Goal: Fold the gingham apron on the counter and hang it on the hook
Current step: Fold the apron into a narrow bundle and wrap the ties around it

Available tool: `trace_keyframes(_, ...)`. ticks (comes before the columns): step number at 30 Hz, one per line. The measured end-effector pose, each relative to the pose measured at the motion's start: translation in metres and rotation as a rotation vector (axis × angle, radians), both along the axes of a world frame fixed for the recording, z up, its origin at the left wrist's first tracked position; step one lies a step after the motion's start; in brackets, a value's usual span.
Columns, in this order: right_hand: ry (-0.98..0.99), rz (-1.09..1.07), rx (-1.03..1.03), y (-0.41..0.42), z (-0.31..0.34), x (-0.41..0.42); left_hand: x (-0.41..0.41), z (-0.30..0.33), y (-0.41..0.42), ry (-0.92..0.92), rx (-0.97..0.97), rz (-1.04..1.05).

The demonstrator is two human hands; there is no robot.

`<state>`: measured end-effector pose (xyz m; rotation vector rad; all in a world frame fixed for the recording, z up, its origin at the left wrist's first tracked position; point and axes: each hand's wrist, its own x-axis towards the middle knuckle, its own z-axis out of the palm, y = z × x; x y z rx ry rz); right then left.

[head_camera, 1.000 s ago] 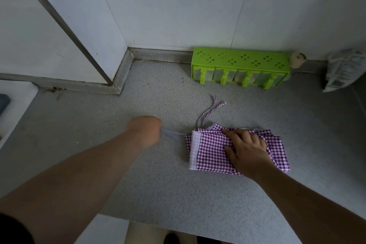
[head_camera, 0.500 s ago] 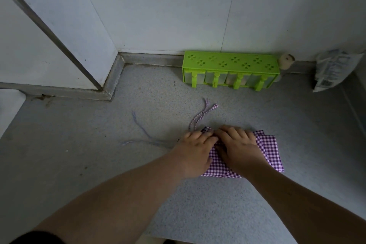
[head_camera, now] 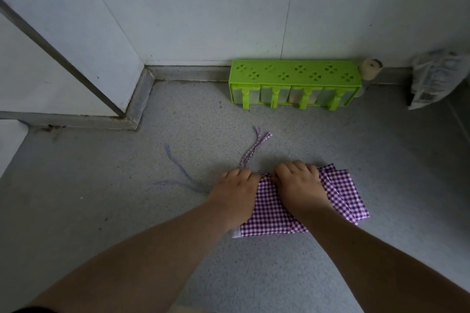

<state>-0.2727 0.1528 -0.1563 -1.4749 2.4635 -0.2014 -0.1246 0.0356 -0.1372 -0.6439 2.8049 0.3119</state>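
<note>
While both hands sit side by side at frame centre, left hand (head_camera: 235,192) and right hand (head_camera: 298,185) have fingers curled down over the far edge of the folded gingham apron (head_camera: 274,216), gripping the cloth. Apron lies flat on grey table (head_camera: 127,211), centre-right. Ties (head_camera: 254,150) trail toward upper centre; thinner strings (head_camera: 178,175) to the left. Green rack (head_camera: 295,84) against wall, upper right, w/ plastic bag (head_camera: 435,76) at far right.
</note>
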Motion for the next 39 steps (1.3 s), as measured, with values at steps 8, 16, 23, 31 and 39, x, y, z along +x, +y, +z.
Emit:
trace_keyframes(8,0.073,-0.010,-0.056,0.003,-0.013,-0.001,0.000,0.000,-0.009,0.056,0.009,-0.094)
trace_keyframes(16,0.104,0.012,-0.022,-0.003,-0.010,0.002,0.016,0.001,0.001,0.051,-0.030,-0.116)
trace_keyframes(23,0.130,0.036,-0.052,-0.003,-0.009,0.007,0.011,-0.008,0.009,-0.014,0.031,-0.132)
trace_keyframes(31,0.166,0.028,-0.099,-0.001,-0.009,0.011,0.005,-0.012,0.002,0.018,0.014,-0.010)
trace_keyframes(39,0.152,-0.046,0.006,-0.005,-0.002,0.014,0.035,-0.017,-0.001,0.214,-0.018,0.039)
